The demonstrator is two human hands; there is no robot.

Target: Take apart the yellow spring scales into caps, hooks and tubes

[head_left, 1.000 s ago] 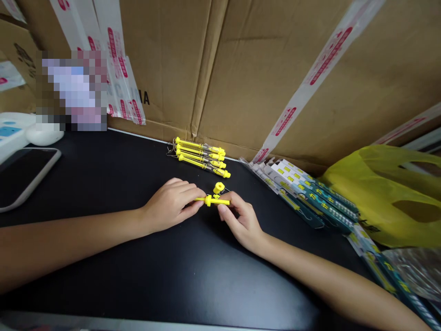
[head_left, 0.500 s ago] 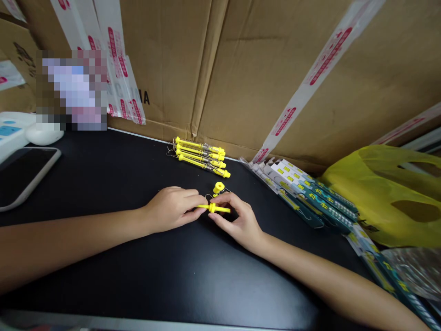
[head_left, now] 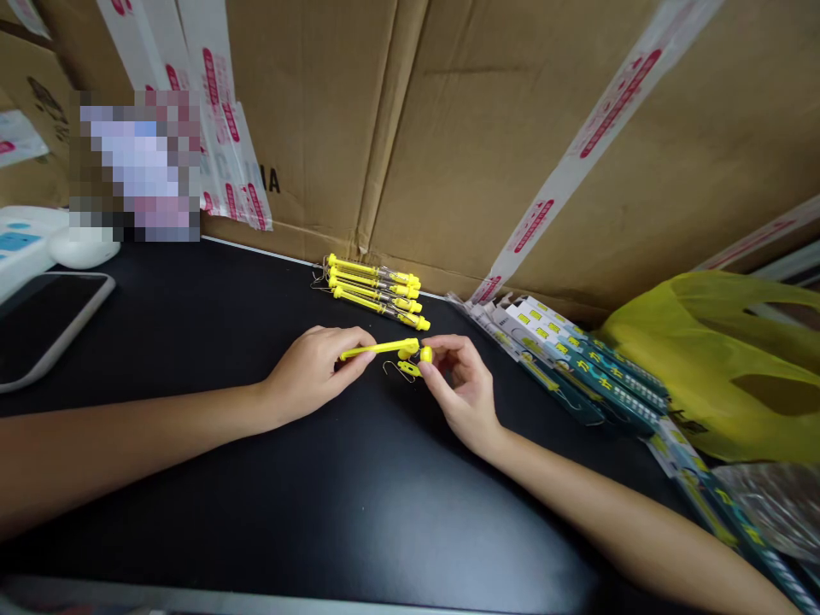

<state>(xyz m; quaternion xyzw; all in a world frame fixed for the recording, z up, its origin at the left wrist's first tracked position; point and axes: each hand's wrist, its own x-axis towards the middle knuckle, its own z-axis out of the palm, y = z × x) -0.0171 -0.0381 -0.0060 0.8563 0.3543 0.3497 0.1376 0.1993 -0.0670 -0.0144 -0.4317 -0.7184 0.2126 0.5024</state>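
Observation:
My left hand (head_left: 326, 363) is closed in a pinch around one end of a thin yellow plastic rod (head_left: 383, 348), which points right and slightly up. Between the thumb and fingers of my right hand (head_left: 462, 384) is a small round yellow cap (head_left: 426, 354), close to the rod's far end. Whether the rod and cap touch is hard to make out. Just below them, on the black table, lies a small flat yellow piece (head_left: 408, 368) beside a thin wire hook (head_left: 395, 372).
Several yellow spring scales (head_left: 377, 295) with hooks lie side by side against a cardboard box (head_left: 307, 102). Printed narrow boxes (head_left: 576, 359) are stacked at the right, next to a yellow plastic bag (head_left: 717, 342). A phone (head_left: 48, 325) and a white power strip (head_left: 26, 239) are at the left.
My right hand has let go of the yellow rod, moved right and taken hold of the cap. My left hand has shifted slightly up and left, tilting the rod upward.

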